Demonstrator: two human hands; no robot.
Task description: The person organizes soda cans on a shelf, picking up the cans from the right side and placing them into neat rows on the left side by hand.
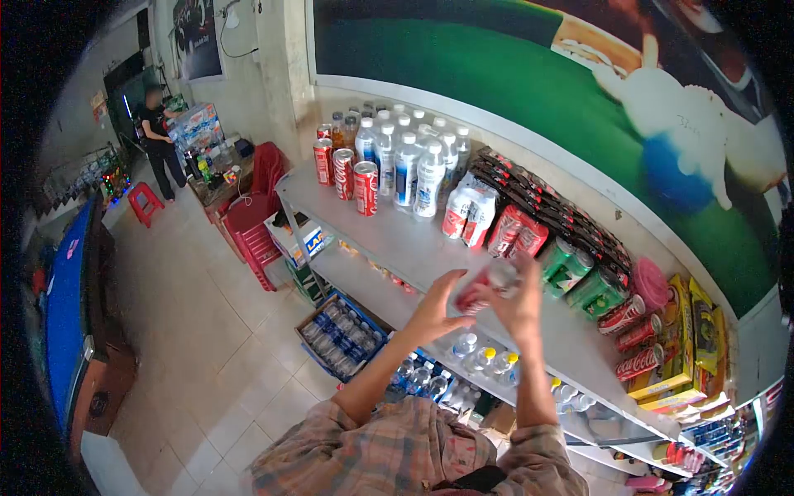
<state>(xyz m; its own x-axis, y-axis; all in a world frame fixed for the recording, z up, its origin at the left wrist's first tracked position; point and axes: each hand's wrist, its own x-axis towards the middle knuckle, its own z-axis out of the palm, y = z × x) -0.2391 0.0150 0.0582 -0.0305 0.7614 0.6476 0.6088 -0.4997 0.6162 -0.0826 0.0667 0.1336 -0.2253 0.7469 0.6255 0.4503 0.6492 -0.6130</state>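
My right hand (519, 307) grips a red drink pack with clear wrap (478, 291), smeared by motion, above the shelf's front edge; I cannot tell if it is cans or bottles. My left hand (438, 312) is beside its left side, thumb and fingers apart in a curve. Behind them on the top shelf (405, 252) stand wrapped red-and-white bottles (469, 213), wrapped red cans (517, 233) and green 7Up packs (566, 266). Farther left are Coca-Cola cans (365, 188) and water bottles (428, 182).
Dark packets (554, 207) line the wall; Coca-Cola cans (639, 361) and yellow boxes (670, 355) sit at the right. Lower down are a tray of bottles (343, 331) and yellow-capped bottles (500, 362). A red chair (248, 236), a blue-topped table (66, 289) and a person (157, 136) are to the left.
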